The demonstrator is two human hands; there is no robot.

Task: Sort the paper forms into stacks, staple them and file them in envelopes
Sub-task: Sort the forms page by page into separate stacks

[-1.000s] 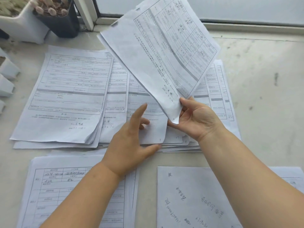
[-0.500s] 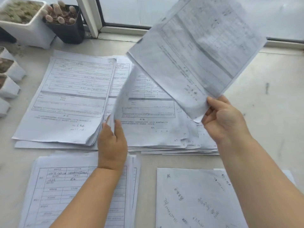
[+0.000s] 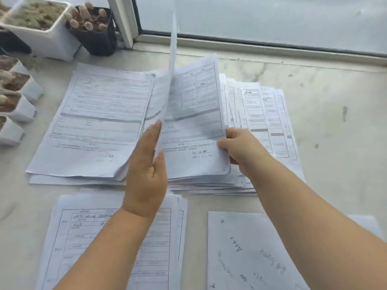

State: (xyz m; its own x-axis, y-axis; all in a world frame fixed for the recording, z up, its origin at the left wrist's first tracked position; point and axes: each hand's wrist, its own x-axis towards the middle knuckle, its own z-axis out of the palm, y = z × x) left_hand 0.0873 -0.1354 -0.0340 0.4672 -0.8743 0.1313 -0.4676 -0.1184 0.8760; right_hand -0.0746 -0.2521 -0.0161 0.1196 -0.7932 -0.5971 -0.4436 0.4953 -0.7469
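Printed paper forms lie in piles on a pale sill. My left hand [image 3: 146,168] pinches a single sheet [image 3: 173,59] between thumb and fingers; it stands upright, edge-on to the camera. To its right, my right hand [image 3: 240,149] grips the lower right edge of a form [image 3: 194,122], thumb on top, over the fanned middle pile [image 3: 263,122]. A squared stack of forms [image 3: 94,122] lies to the left. A nearer stack [image 3: 83,237] sits under my left forearm. A sheet with handwriting [image 3: 247,248] lies at the near right.
A white plant pot [image 3: 39,28] and a black pot [image 3: 94,30] stand at the back left, with small white pots [image 3: 21,107] along the left edge. The window frame [image 3: 251,45] runs behind the papers. Bare sill [image 3: 335,122] lies to the right.
My right hand has brought its raised form down onto the middle pile. My left hand has lifted a sheet from the pile and turned it upright.
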